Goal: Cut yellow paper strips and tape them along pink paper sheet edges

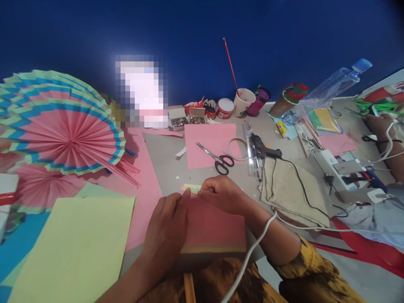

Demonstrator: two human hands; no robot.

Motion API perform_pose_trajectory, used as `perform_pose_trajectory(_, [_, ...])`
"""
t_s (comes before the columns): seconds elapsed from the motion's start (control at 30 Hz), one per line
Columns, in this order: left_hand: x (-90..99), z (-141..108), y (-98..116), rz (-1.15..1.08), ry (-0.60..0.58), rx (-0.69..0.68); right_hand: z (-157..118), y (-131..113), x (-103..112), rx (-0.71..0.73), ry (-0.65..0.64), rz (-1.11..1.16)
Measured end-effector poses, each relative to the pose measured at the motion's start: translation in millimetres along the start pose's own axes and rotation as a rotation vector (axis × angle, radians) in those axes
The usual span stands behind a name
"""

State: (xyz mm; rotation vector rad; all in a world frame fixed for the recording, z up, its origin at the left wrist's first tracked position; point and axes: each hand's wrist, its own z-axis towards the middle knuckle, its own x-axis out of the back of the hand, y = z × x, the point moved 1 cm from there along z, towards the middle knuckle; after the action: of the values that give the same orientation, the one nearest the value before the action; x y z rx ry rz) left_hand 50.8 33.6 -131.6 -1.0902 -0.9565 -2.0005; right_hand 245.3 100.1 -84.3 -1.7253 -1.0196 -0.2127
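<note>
A pink sheet [217, 225] with a yellow edge lies at the table's front, and a narrow yellow strip [192, 187] shows at its far side. My left hand [168, 223] rests on the left part of the pink sheet, its fingertips close to the strip. My right hand [221, 193] is closed, with thumb and fingers pinched at the strip's right end. Beyond the hands, black-handled scissors [217, 160] lie with blades apart on another pink sheet [202, 130]. A tape roll [238, 149] sits beside them.
Folded paper fans [71, 139] and yellow-green sheets [75, 244] are at left. A glue gun [265, 149], cloth [293, 193] and white cable [252, 256] lie at right. Cups [243, 103] and a plastic bottle [328, 90] stand behind. Another person's hand [380, 126] is at far right.
</note>
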Motion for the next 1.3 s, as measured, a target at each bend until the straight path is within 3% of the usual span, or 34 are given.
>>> perform_pose_trajectory(0.17, [4.8, 3.5, 2.3, -0.064, -0.036, 0.054, -2.6, 4.8, 3.4, 0.017, 0.004, 0.125])
perform_pose_trajectory(0.43, [6.3, 2.5, 0.9, -0.097, -0.044, 0.033, -18.8, -1.0, 17.2, -0.024, 0.022, 0.356])
perform_pose_trajectory(0.6, [9.2, 3.2, 1.2, -0.132, -0.052, 0.041, -22.8, -3.7, 29.6, -0.079, 0.096, 0.315])
perform_pose_trajectory(0.83, [5.6, 1.8, 1.7, -0.104, -0.001, 0.081, -1.1, -0.6, 9.9, 0.008, -0.126, 0.214])
perform_pose_trajectory(1.3, [3.4, -0.4, 1.0, -0.027, 0.03, -0.011, 4.5, 2.5, 3.2, 0.0, -0.113, 0.225])
